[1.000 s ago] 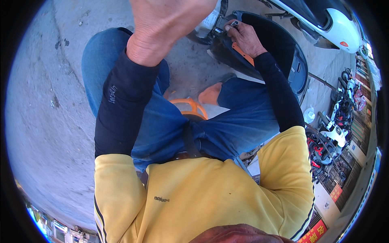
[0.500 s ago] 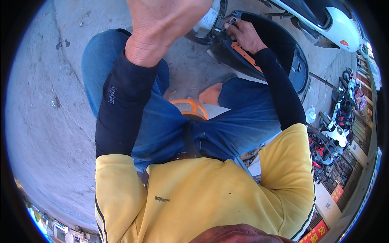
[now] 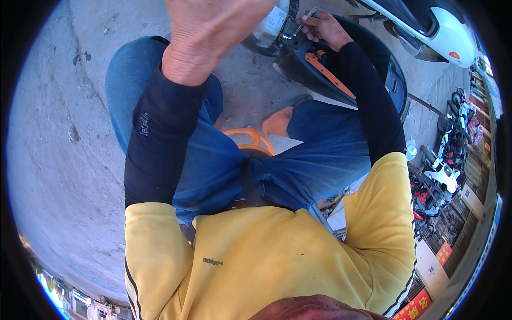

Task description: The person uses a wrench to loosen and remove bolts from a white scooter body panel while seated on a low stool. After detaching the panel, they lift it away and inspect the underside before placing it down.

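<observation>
At the top edge my left hand (image 3: 216, 32) shows its back and wrist, with the fingers cut off by the picture's edge, so I cannot see what they touch. Farther right, my right hand (image 3: 326, 31) pinches a slim shiny metal rod-like tool (image 3: 310, 14) between thumb and fingers. Its exact kind is too small to tell. Below that hand lies a black scooter body shell (image 3: 298, 66). Inside it rests a flat orange strip (image 3: 332, 76). A whitish part with a label (image 3: 273, 22) sits just left of the tool, partly hidden behind my left hand.
An orange stool frame (image 3: 250, 133) is between my legs on the concrete floor (image 3: 69, 160). A white scooter (image 3: 448, 37) stands at the upper right. Several parked motorbikes (image 3: 442, 170) line the right side, by shopfronts.
My right hand has shifted slightly up, and the metal tool in it has turned, showing more of its length. The left hand has moved slightly left.
</observation>
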`<action>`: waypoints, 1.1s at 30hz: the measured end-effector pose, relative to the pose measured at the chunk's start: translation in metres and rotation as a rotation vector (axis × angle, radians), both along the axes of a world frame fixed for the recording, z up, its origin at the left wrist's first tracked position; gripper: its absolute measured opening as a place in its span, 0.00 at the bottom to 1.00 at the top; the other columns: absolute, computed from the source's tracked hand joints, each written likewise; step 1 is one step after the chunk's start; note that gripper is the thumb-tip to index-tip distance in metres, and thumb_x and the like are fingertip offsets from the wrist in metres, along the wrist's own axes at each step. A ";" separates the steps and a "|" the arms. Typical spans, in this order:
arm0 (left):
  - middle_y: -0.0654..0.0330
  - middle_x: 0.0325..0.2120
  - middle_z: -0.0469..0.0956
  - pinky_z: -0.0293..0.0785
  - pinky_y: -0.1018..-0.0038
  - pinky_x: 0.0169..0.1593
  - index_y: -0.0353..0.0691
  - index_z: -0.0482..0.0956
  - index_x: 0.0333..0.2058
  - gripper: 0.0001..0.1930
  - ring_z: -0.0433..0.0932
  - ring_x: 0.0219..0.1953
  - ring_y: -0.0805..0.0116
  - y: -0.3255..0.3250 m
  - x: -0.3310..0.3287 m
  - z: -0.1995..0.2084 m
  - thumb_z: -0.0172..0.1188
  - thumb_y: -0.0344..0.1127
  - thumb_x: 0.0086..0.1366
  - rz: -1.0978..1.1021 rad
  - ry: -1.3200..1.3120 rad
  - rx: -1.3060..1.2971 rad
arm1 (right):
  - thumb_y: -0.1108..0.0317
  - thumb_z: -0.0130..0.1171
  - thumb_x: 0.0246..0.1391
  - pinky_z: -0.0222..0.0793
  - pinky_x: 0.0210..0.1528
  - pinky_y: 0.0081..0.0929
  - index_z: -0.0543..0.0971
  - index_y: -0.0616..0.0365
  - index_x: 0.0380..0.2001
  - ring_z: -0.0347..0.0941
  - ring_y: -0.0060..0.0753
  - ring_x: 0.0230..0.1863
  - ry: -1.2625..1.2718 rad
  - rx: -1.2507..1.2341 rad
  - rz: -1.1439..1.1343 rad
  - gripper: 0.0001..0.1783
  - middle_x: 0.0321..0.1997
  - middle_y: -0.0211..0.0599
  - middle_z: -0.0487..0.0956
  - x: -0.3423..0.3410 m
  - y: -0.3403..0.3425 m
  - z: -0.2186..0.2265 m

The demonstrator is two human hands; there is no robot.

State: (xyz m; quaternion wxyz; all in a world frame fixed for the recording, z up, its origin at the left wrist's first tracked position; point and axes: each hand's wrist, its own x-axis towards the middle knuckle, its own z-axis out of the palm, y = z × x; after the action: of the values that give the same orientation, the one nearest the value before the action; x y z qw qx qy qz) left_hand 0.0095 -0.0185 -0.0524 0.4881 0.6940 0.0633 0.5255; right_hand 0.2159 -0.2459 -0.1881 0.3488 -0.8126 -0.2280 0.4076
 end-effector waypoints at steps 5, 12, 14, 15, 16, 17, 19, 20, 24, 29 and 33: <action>0.50 0.46 0.73 0.70 0.66 0.56 0.29 0.63 0.58 0.33 0.73 0.49 0.61 0.005 0.007 -0.008 0.63 0.29 0.52 0.001 -0.066 0.043 | 0.60 0.53 0.67 0.68 0.22 0.33 0.82 0.64 0.29 0.72 0.34 0.17 0.115 -0.015 -0.158 0.19 0.18 0.38 0.77 0.020 0.014 -0.006; 0.51 0.44 0.74 0.71 0.67 0.55 0.30 0.64 0.57 0.33 0.74 0.47 0.61 0.000 0.000 0.002 0.64 0.28 0.52 0.020 0.002 0.027 | 0.55 0.51 0.70 0.69 0.22 0.34 0.81 0.61 0.28 0.73 0.34 0.18 0.154 -0.172 -0.095 0.23 0.19 0.38 0.77 0.038 0.037 -0.018; 0.51 0.44 0.75 0.71 0.67 0.54 0.30 0.65 0.57 0.32 0.74 0.47 0.60 0.005 0.001 -0.004 0.64 0.28 0.52 0.000 -0.021 0.030 | 0.54 0.50 0.71 0.69 0.22 0.34 0.81 0.62 0.29 0.73 0.34 0.18 0.137 -0.193 -0.114 0.23 0.18 0.39 0.77 0.035 0.041 -0.015; 0.51 0.44 0.75 0.72 0.67 0.54 0.31 0.65 0.57 0.32 0.74 0.47 0.60 0.005 0.001 -0.004 0.64 0.28 0.52 0.001 -0.022 0.028 | 0.55 0.51 0.70 0.69 0.22 0.34 0.81 0.62 0.30 0.73 0.34 0.18 0.136 -0.187 -0.108 0.23 0.18 0.39 0.78 0.033 0.041 -0.013; 0.51 0.44 0.75 0.72 0.67 0.53 0.31 0.65 0.57 0.32 0.75 0.47 0.60 0.005 0.000 -0.003 0.64 0.28 0.52 0.000 -0.025 0.025 | 0.55 0.52 0.70 0.69 0.23 0.34 0.82 0.62 0.30 0.73 0.34 0.18 0.134 -0.181 -0.103 0.22 0.18 0.39 0.78 0.032 0.040 -0.011; 0.51 0.44 0.75 0.72 0.66 0.53 0.31 0.65 0.57 0.32 0.75 0.47 0.59 0.002 -0.001 -0.001 0.64 0.28 0.52 -0.004 -0.027 0.009 | 0.56 0.52 0.69 0.69 0.23 0.35 0.82 0.63 0.31 0.73 0.35 0.18 0.133 -0.176 -0.098 0.21 0.18 0.39 0.78 0.030 0.039 -0.009; 0.50 0.44 0.75 0.72 0.66 0.53 0.32 0.65 0.57 0.32 0.75 0.47 0.59 0.001 -0.002 0.000 0.64 0.28 0.52 0.001 -0.028 0.005 | 0.59 0.51 0.71 0.71 0.30 0.27 0.81 0.63 0.39 0.74 0.29 0.25 0.009 -0.140 -0.003 0.18 0.27 0.35 0.78 0.002 0.028 0.013; 0.50 0.45 0.75 0.72 0.66 0.53 0.32 0.65 0.57 0.32 0.75 0.47 0.58 0.001 -0.001 0.000 0.64 0.28 0.52 0.001 -0.034 0.014 | 0.60 0.50 0.73 0.73 0.33 0.23 0.81 0.63 0.44 0.75 0.26 0.28 -0.056 -0.123 0.036 0.17 0.31 0.33 0.78 -0.013 0.019 0.026; 0.50 0.45 0.74 0.71 0.66 0.54 0.32 0.64 0.57 0.32 0.75 0.47 0.58 0.004 0.000 -0.002 0.64 0.28 0.52 0.094 -0.019 0.156 | 0.67 0.56 0.66 0.77 0.37 0.31 0.79 0.65 0.46 0.80 0.40 0.31 -0.964 0.016 0.575 0.13 0.36 0.42 0.79 -0.087 -0.015 0.000; 0.49 0.44 0.74 0.71 0.66 0.54 0.31 0.64 0.57 0.33 0.75 0.47 0.58 0.000 0.001 -0.002 0.64 0.28 0.51 -0.032 -0.055 0.002 | 0.69 0.58 0.58 0.77 0.37 0.36 0.76 0.62 0.49 0.79 0.41 0.41 -1.169 -0.249 0.856 0.16 0.43 0.41 0.76 -0.146 -0.030 -0.023; 0.49 0.44 0.74 0.71 0.66 0.54 0.31 0.64 0.57 0.33 0.75 0.47 0.58 0.003 -0.011 -0.001 0.64 0.28 0.51 0.062 0.057 0.062 | 0.69 0.60 0.52 0.75 0.33 0.37 0.77 0.60 0.42 0.77 0.38 0.40 -1.255 -0.153 0.749 0.13 0.39 0.37 0.74 -0.149 -0.030 -0.016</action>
State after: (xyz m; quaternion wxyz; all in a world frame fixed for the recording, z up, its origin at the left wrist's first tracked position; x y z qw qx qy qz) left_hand -0.0017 -0.0155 -0.0529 0.4477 0.7211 0.0824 0.5223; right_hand 0.0669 -0.2760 -0.2043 -0.0680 -0.7827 -0.6181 -0.0276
